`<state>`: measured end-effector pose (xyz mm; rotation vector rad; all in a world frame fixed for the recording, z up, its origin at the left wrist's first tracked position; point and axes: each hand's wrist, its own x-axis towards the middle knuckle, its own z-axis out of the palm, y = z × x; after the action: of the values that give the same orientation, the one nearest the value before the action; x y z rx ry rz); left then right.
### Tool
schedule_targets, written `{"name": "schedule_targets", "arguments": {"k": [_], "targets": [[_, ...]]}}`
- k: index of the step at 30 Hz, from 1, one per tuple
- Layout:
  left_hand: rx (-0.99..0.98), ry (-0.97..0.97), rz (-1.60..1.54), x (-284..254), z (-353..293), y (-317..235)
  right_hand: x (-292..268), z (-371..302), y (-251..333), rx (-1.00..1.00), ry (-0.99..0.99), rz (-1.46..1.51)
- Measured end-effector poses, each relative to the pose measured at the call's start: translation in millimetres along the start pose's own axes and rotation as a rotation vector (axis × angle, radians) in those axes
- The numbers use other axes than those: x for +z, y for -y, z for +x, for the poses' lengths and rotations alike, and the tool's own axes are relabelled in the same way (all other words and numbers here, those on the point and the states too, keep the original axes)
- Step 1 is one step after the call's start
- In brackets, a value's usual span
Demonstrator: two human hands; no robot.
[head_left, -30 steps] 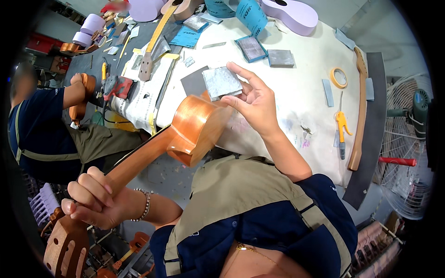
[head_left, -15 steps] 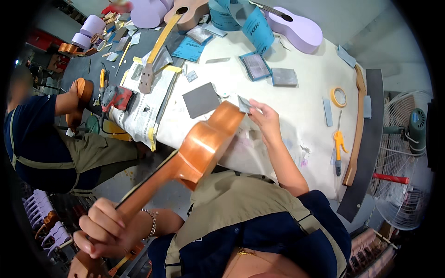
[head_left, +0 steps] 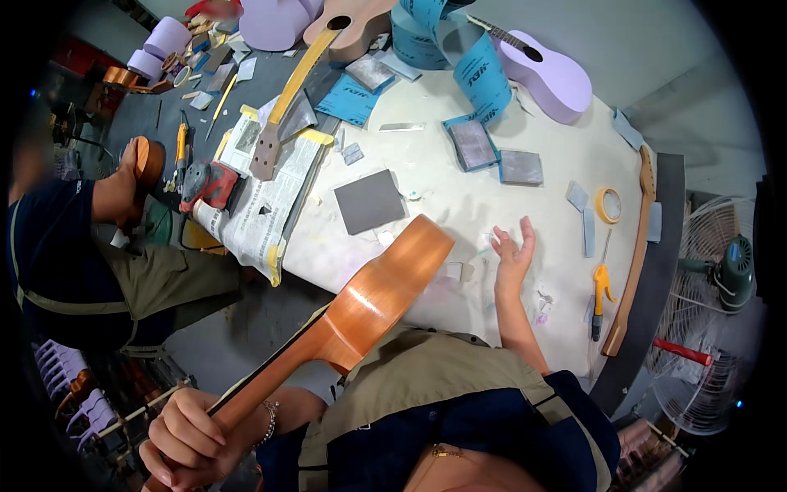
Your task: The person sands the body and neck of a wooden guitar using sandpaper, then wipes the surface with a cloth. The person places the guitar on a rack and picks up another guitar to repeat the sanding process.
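A brown wooden ukulele (head_left: 384,289) lies tilted across the front of me, the side of its body toward the table. My left hand (head_left: 187,436) is closed round its neck at the lower left. Over the pale table cover, right of the ukulele's body, my right hand (head_left: 512,256) is raised with fingers spread and nothing in it. A small grey piece of sandpaper (head_left: 577,195) lies beside the tape roll (head_left: 607,205). Beyond the ukulele's body rests a dark grey square sheet (head_left: 370,202).
Sanding blocks (head_left: 473,145), blue abrasive rolls (head_left: 482,82) and a lilac guitar (head_left: 548,75) are at the back. A yellow-handled tool (head_left: 602,285) and a loose neck (head_left: 630,283) lie right. Another person (head_left: 74,246) works at left, near a red sander (head_left: 215,187).
My right hand has let go of the small sandpaper piece, which now lies near the tape roll. The hand has moved right, away from the ukulele; its body sits slightly lower in view.
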<state>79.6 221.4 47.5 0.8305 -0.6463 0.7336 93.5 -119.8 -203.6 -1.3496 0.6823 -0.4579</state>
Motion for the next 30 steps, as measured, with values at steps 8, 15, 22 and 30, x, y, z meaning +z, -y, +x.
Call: {"name": "schedule_targets", "arguments": {"k": [8,15,22,30], "targets": [[-0.033,0.005,-0.045,-4,16,18,33,0,1,-0.100,0.132,-0.158],[-0.068,0.000,-0.078,-2,29,36,14,7,-9,-0.121,0.031,-0.185],[-0.114,0.053,-0.091,1,40,51,14,11,-10,-0.051,0.013,-0.222],[-0.161,0.023,-0.073,4,45,49,133,90,-7,-0.254,0.748,-0.400]]}}
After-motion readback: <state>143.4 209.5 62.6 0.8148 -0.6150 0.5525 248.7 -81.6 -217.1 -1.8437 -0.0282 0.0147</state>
